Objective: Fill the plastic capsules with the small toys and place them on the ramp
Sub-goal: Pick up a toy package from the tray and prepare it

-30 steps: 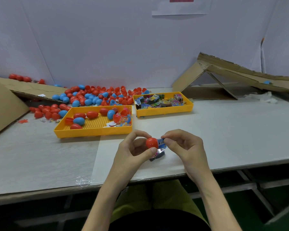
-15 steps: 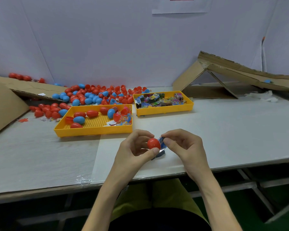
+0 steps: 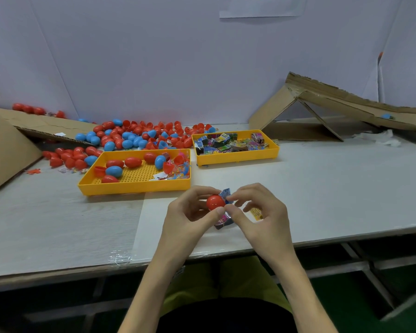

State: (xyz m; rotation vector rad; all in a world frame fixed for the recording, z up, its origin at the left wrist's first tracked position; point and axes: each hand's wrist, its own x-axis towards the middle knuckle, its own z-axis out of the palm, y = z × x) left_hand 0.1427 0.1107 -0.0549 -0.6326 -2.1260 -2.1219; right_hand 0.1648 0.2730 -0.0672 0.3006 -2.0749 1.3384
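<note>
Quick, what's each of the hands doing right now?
Left hand: closed, gripping the red capsule.
Right hand: closed, pinching the blue toy packet against that capsule.

Soft, even light is coming from overhead, keeping the pale wall [image 3: 154, 56] and the counter [image 3: 334, 188] bright while the space beneath it is sinking into near black. The left hand [image 3: 185, 217] and right hand [image 3: 267, 212] are casting only faint, short shadows, and a small highlight is glinting on the red capsule [image 3: 215, 202] beside the slightly smeared blue toy packet [image 3: 225, 192]. The wide lens is bowing straight lines toward the frame edges, and the distant cardboard ramp [image 3: 327, 93] is looking a little soft.
</note>
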